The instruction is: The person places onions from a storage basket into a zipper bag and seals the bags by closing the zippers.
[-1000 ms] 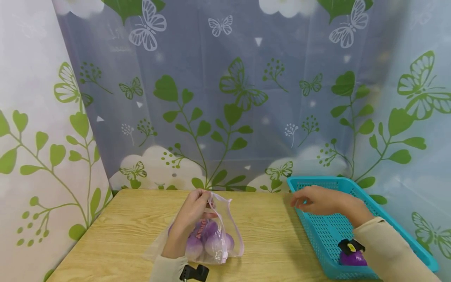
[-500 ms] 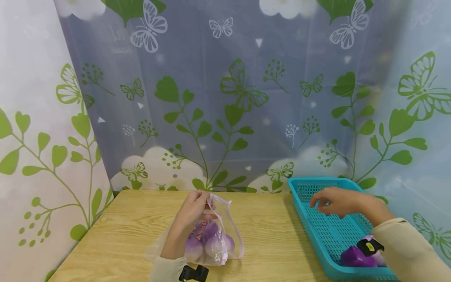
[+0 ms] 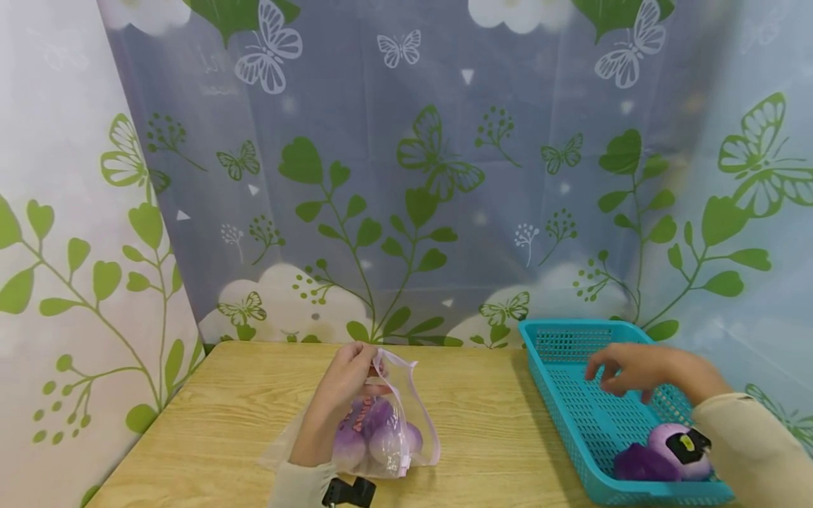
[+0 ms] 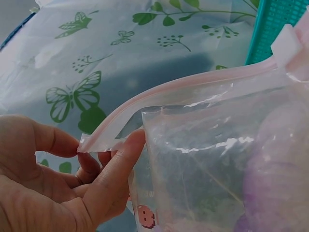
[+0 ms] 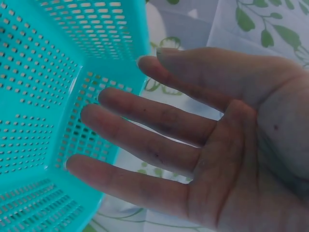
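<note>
In the head view my left hand [image 3: 348,374] pinches the top edge of a clear zip bag [image 3: 416,402] with pink trim. Round purple-and-white, turnip-like pieces [image 3: 384,443] lie inside it. The left wrist view shows thumb and fingers of the left hand [image 4: 82,188] at one corner of the mouth, with a white slider [image 4: 288,46] at the far end of the pink zip strip [image 4: 193,79]. My right hand [image 3: 648,370] hovers over a turquoise basket [image 3: 567,432], holding nothing; the right wrist view shows the fingers of this right hand [image 5: 207,130] spread and relaxed.
At the basket's near end lie a dark purple piece [image 3: 641,463] and a round purple-and-white piece [image 3: 665,439], partly hidden by the wrist strap [image 3: 687,446]. The basket stands at the right of the wooden table [image 3: 485,423]. A patterned curtain [image 3: 356,92] hangs behind.
My right hand has moved right, from the basket's left rim to over its middle, uncovering the round purple-and-white piece. The left hand and the bag stay in place.
</note>
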### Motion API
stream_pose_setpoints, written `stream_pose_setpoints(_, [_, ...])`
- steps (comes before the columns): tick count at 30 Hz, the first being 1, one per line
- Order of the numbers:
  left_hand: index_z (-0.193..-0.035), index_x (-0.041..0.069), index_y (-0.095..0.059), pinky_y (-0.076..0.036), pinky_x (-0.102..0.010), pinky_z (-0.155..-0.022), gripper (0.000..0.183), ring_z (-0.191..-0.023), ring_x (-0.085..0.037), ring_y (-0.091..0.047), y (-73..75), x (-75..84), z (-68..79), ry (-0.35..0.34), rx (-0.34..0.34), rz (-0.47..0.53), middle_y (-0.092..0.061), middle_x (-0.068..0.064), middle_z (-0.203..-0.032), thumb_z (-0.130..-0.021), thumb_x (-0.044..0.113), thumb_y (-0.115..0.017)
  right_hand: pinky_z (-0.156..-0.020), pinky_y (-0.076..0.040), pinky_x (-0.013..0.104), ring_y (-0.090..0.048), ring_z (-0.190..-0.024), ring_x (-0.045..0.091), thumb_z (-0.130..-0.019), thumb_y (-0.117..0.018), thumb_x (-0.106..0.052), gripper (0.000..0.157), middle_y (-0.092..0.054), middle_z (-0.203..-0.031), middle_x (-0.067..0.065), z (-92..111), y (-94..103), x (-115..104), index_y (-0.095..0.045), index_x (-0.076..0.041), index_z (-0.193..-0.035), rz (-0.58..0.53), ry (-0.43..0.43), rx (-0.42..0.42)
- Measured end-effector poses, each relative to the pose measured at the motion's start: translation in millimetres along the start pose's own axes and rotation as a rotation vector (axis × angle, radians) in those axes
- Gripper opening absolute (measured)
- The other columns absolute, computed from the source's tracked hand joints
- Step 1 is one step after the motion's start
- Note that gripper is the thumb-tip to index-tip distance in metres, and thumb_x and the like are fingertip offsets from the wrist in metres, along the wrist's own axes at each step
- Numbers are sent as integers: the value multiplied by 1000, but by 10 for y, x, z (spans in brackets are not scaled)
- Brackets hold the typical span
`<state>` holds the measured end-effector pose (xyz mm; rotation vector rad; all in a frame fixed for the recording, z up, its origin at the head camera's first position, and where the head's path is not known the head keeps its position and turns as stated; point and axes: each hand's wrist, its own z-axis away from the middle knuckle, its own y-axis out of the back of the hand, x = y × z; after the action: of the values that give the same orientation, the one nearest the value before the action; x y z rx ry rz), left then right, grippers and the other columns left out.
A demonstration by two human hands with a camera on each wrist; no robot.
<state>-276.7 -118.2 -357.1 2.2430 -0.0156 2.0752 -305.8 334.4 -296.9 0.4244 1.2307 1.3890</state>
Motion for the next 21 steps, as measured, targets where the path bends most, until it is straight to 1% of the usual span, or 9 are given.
stream_pose_setpoints(7, [-91,2,-54,-67,-32,-71,20,-74,-16,-60,2,-5,-10,-2,3,0,-55,-4,-81,-103,12,-41,-57,-63,36,-61,-88,19,-96,-63,-6,29,-69,-100,4,-4,-6,184,-63,-6,-126,-29,-60,-2])
stream_pose_setpoints(14, [-92,2,-53,-67,-32,-71,19,-74,-16,-60,-5,12,9,1,10,2,-55,-4,-81,-103,11,-41,-61,-66,43,-64,-94,22,-89,-64,4,37,-68,-105,8,7,-35,435,-64,-5,-124,-90,-139,-9])
stream_pose_setpoints(19, [-91,2,-53,-67,-33,-72,20,-74,-17,-60,1,7,9,-5,7,2,-55,-4,-81,-103,12,-41,-63,-65,42,-59,-87,20,-82,-60,10,45,-64,-97,8,27,-66,591,-63,-6,-124,-116,-191,-9])
stream_pose_setpoints(21, [-91,2,-53,-68,-33,-72,21,-74,-16,-60,5,9,9,-8,1,0,-55,-4,-81,-104,12,-40,-65,-65,44,-56,-84,20,-81,-59,11,46,-63,-94,9,36,-80,639,-63,-5,-124,-132,-213,-19])
